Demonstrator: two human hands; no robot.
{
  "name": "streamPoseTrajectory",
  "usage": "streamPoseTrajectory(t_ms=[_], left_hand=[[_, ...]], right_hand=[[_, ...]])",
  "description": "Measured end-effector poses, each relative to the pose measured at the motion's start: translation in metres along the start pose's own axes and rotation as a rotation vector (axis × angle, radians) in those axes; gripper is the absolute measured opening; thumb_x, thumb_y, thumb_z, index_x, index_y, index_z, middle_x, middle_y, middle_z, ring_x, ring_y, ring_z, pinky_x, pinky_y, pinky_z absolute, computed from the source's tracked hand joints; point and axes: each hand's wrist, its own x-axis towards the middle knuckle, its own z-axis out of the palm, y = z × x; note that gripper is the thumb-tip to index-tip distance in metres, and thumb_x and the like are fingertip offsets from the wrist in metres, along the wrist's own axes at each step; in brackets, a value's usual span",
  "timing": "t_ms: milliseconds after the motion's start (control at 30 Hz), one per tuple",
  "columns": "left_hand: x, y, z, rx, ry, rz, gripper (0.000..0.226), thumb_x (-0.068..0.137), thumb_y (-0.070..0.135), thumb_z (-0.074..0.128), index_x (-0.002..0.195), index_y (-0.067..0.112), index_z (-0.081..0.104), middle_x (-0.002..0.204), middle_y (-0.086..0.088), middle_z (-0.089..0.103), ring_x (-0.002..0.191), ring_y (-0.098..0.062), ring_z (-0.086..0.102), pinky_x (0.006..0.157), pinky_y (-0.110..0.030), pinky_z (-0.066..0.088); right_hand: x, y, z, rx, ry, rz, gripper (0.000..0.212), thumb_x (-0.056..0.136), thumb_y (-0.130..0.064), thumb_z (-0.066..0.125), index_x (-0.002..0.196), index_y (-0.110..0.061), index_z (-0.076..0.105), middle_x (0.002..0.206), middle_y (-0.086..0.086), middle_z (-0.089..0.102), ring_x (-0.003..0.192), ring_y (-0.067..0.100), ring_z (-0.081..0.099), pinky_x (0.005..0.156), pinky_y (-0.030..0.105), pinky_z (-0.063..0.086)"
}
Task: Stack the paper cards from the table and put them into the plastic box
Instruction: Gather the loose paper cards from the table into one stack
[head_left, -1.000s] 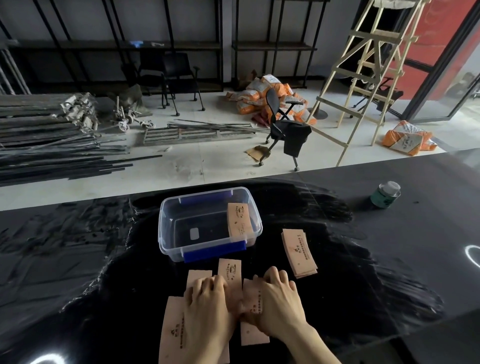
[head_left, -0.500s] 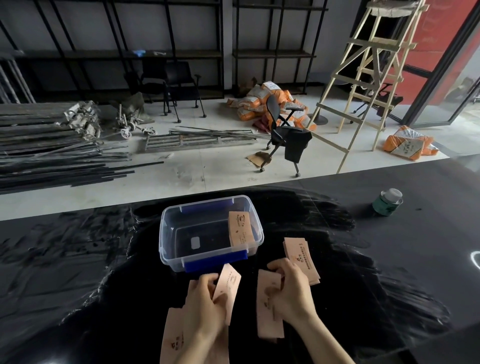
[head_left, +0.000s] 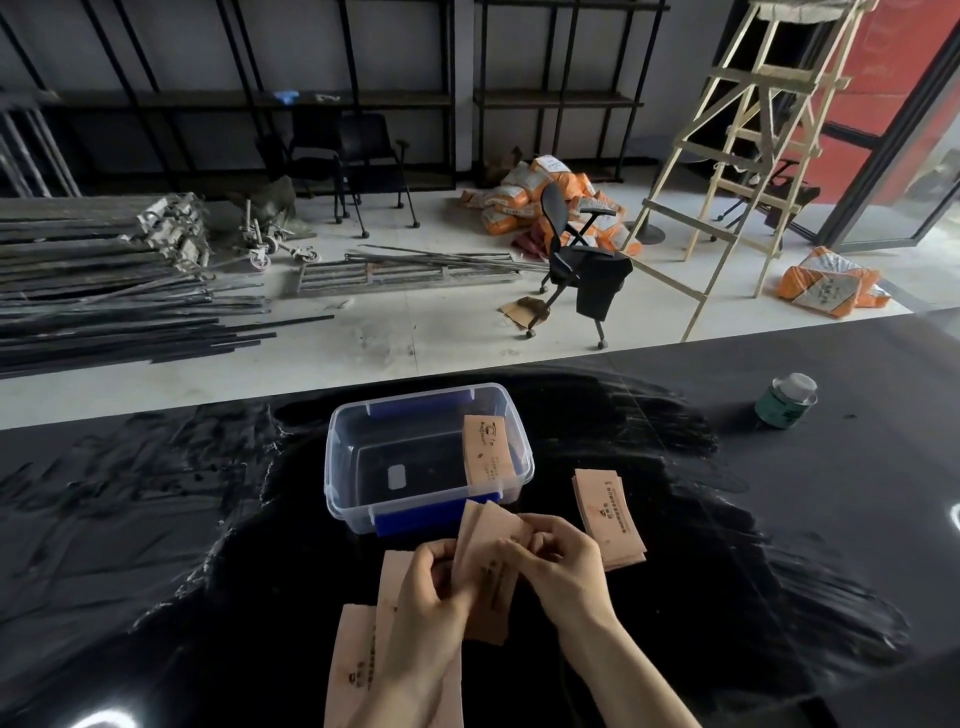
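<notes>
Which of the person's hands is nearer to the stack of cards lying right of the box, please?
Right. The right hand sits just beside the card stack; the left hand is farther off.

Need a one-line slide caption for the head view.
Both hands, left and right, gather cards before a clear box already holding one card.
</notes>
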Motion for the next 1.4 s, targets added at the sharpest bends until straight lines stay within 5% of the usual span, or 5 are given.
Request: streamPoseTrajectory(t_ms=[367, 633, 1167, 1267, 1400], left_hand=[[-0.014, -0.008, -0.016, 0.510, 0.155, 0.407, 0.016, 0.098, 0.033, 0.057, 0.114, 0.033, 0.059, 0.111, 0.011, 0.068, 0.090, 0.001, 0.066, 0.072, -0.015, 0.057], [-0.007, -0.015, -0.049, 1.293, 0.383, 0.179, 0.063, 0.075, 0.067, 0.055, 0.128, 0.035, 0.049, 0.115, 0.009, 0.065, 0.112, -0.015, 0.058, 0.093, -0.035, 0.046], [0.002, 0.007, -0.035, 0.187, 0.240, 0.047, 0.019, 0.093, 0.013, 0.065, 0.104, 0.028, 0.069, 0.102, 0.003, 0.073, 0.093, -0.015, 0.069, 0.083, -0.039, 0.060], [0.001, 0.011, -0.032, 0.072, 0.144, 0.060, 0.024, 0.095, 0.006, 0.059, 0.100, 0.027, 0.069, 0.096, 0.001, 0.076, 0.083, -0.012, 0.074, 0.063, -0.021, 0.058], [0.000, 0.010, -0.028, 0.106, 0.107, 0.088, 0.027, 0.096, 0.003, 0.058, 0.105, 0.025, 0.070, 0.096, 0.000, 0.077, 0.089, -0.015, 0.075, 0.078, -0.036, 0.062]], right_hand=[[-0.010, 0.009, 0.005, 0.047, -0.152, 0.141, 0.024, 0.094, -0.009, 0.076, 0.117, -0.017, 0.073, 0.104, 0.009, 0.082, 0.092, 0.027, 0.081, 0.083, 0.050, 0.068], [-0.006, 0.001, 0.012, -0.057, -0.115, 0.180, 0.034, 0.098, -0.007, 0.070, 0.129, -0.020, 0.063, 0.117, 0.008, 0.075, 0.101, 0.026, 0.073, 0.077, 0.042, 0.064], [-0.011, -0.001, 0.020, -0.198, -0.182, -0.003, 0.029, 0.092, -0.003, 0.076, 0.118, -0.014, 0.071, 0.109, 0.006, 0.079, 0.095, 0.022, 0.078, 0.083, 0.045, 0.068], [-0.011, 0.000, 0.022, -0.375, -0.115, -0.155, 0.019, 0.090, -0.005, 0.078, 0.106, -0.016, 0.076, 0.098, -0.002, 0.079, 0.088, 0.013, 0.076, 0.075, 0.027, 0.066], [-0.011, -0.001, 0.025, -0.477, -0.056, -0.219, 0.021, 0.090, -0.011, 0.079, 0.107, -0.022, 0.077, 0.096, -0.006, 0.080, 0.085, 0.006, 0.074, 0.064, 0.012, 0.055]])
